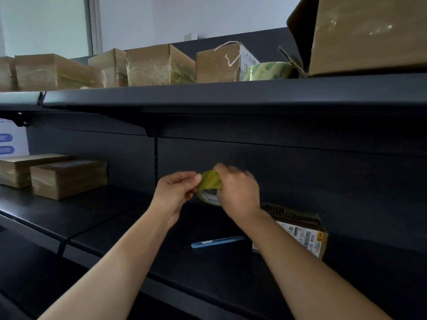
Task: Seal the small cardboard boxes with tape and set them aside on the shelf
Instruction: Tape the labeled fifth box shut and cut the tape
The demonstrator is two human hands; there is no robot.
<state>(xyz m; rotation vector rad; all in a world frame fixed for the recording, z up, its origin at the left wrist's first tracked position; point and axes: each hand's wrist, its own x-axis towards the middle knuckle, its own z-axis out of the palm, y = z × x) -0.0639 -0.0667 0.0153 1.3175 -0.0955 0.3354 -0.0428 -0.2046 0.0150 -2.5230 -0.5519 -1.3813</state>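
A yellow-green tape roll (209,186) is held above the dark lower shelf (111,211). My right hand (238,191) grips the roll from the right and above. My left hand (176,189) pinches the roll's left edge between thumb and fingertips. Whether a strip is peeled free I cannot tell. A small cardboard box (300,227) with a white barcode label lies on the shelf under my right forearm, partly hidden. Two taped small boxes (67,179) sit at the far left of the same shelf.
A blue utility knife (217,241) lies on the lower shelf below my hands. The upper shelf (231,93) carries several taped cardboard boxes (159,64), a second green tape roll (268,70) and a large open carton (369,35). A white box (11,139) stands far left.
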